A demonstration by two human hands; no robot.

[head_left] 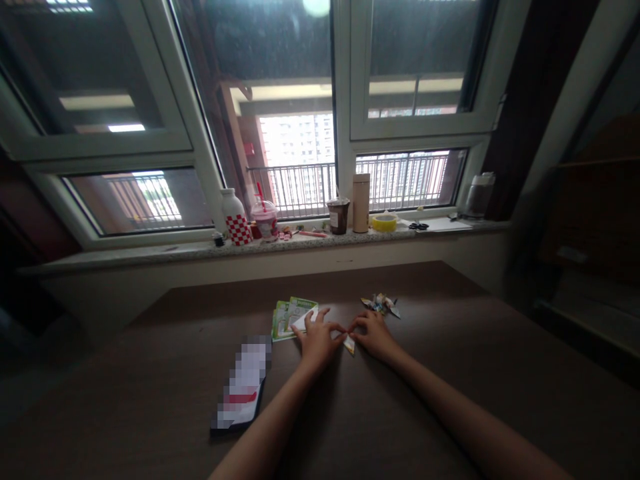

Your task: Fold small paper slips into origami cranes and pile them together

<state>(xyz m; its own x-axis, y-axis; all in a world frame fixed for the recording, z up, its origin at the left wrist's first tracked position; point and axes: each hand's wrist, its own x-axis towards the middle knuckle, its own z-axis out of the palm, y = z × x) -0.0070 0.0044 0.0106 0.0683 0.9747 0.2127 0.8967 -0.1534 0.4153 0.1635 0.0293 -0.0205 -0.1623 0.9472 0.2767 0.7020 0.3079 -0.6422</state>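
On the dark wooden table [150, 373], my left hand [316, 339] and my right hand [373, 333] meet over a small folded piece of paper [349, 344]. Both hands pinch it with fingertips, pressing it against the tabletop. Just behind my left hand lie green-and-white paper sheets [290, 315]. Beyond my right hand sits a small folded paper figure [382, 305] with mixed colours.
A phone-like flat object [243, 388] lies at the left of my forearm. The windowsill [150, 252] holds a checked bottle [236, 217], a pink drink cup [265, 220], a dark cup [339, 215], a tall tumbler [361, 202], a yellow tape roll [385, 222] and a jar [479, 195].
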